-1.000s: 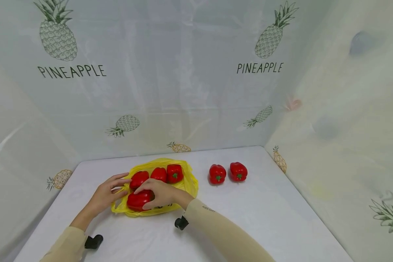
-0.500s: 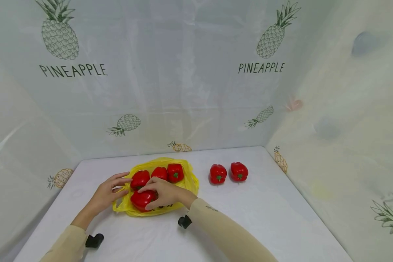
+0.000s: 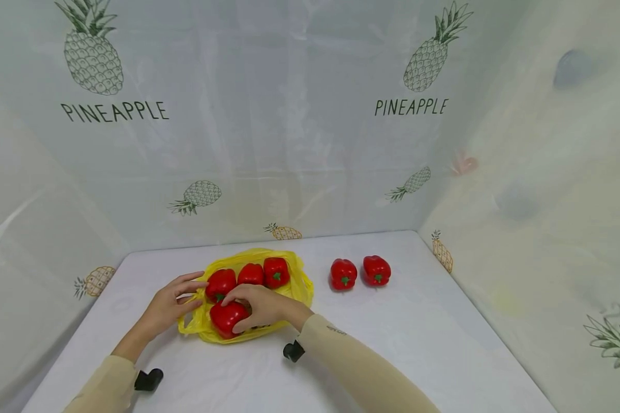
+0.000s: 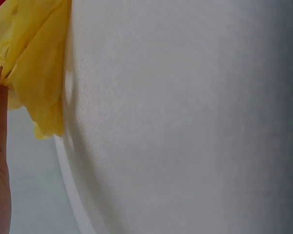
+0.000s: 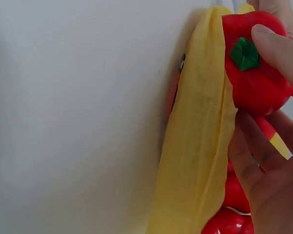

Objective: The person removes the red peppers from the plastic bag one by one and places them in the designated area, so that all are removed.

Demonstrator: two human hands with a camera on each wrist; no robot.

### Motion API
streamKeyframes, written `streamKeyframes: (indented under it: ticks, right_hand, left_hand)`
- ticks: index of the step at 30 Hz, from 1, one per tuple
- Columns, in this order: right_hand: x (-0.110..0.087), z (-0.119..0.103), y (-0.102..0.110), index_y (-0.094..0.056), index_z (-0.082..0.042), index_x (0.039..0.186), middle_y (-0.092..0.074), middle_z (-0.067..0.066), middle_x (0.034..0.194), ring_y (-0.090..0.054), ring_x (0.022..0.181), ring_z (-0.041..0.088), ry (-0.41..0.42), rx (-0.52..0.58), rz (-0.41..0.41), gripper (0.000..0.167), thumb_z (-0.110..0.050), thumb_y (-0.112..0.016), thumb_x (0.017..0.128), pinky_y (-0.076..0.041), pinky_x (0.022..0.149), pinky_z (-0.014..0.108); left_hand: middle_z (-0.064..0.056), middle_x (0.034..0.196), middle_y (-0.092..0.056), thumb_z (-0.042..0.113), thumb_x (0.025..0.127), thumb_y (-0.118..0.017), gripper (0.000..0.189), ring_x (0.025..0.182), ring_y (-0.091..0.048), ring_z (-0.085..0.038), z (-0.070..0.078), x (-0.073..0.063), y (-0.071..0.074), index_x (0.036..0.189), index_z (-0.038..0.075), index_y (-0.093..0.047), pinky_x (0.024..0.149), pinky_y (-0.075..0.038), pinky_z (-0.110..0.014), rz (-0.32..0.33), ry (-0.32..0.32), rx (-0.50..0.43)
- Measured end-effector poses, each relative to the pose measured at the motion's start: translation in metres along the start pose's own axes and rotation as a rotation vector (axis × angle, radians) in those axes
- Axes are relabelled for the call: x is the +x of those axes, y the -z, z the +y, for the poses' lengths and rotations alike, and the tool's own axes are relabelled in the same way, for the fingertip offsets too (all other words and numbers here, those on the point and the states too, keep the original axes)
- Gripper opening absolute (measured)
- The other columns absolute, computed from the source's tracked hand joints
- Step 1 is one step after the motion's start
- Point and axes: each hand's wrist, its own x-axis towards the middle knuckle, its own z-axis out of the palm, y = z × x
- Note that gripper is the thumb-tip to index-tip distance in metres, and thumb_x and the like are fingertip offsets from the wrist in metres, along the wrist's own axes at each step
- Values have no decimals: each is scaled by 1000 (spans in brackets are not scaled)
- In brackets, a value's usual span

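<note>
A yellow plastic bag (image 3: 302,287) lies spread with its mouth up on the table, several red bell peppers inside. My right hand (image 3: 262,304) grips a red bell pepper (image 3: 227,318) at the bag's front left. The right wrist view shows thumb and fingers around this pepper (image 5: 259,87), its green stem facing the camera. At the bag's left edge, my left hand (image 3: 165,304) holds the plastic. Up close in the left wrist view, the yellow plastic (image 4: 39,73) bunches at the fingers (image 4: 0,126). Behind the gripped pepper sits another bell pepper (image 3: 220,284).
Two more bell peppers in the bag, one in the middle (image 3: 251,274) and one at back right (image 3: 276,272), sit side by side. To the right of the bag, a bell pepper (image 3: 343,274) and another bell pepper (image 3: 376,271) stand on the white table (image 3: 408,327).
The pepper in my right hand has shifted to the right and slightly nearer the bag's front edge, turning a little. My left hand stays at the bag's edge.
</note>
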Motion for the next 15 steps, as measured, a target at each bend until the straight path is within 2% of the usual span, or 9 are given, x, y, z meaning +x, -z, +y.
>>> streamKeyframes:
  ticks: [3,7,15]
  right_hand:
    - [0,-1,-1,-62,-28,138,-59,-14,146,-51,132,0,13,-32,10,51,-37,-84,93,-48,106,14]
    - [-1,-2,-1,-63,-26,138,-60,-13,144,-52,131,1,24,-62,23,51,-37,-84,93,-47,108,14]
    - [-13,-5,5,-67,-25,142,-64,-10,142,-53,130,2,63,-48,51,52,-35,-83,94,-48,105,13]
  left_hand:
    - [-9,163,-46,15,98,-78,38,128,-61,-37,0,0,0,135,16,-73,100,-53,-13,3,4,10]
    - [-9,162,-47,15,98,-78,37,127,-61,-36,0,0,0,135,17,-73,103,-56,-23,8,7,27]
    - [-8,162,-48,16,98,-78,38,126,-62,-35,0,0,0,136,18,-73,105,-56,-38,8,-5,36]
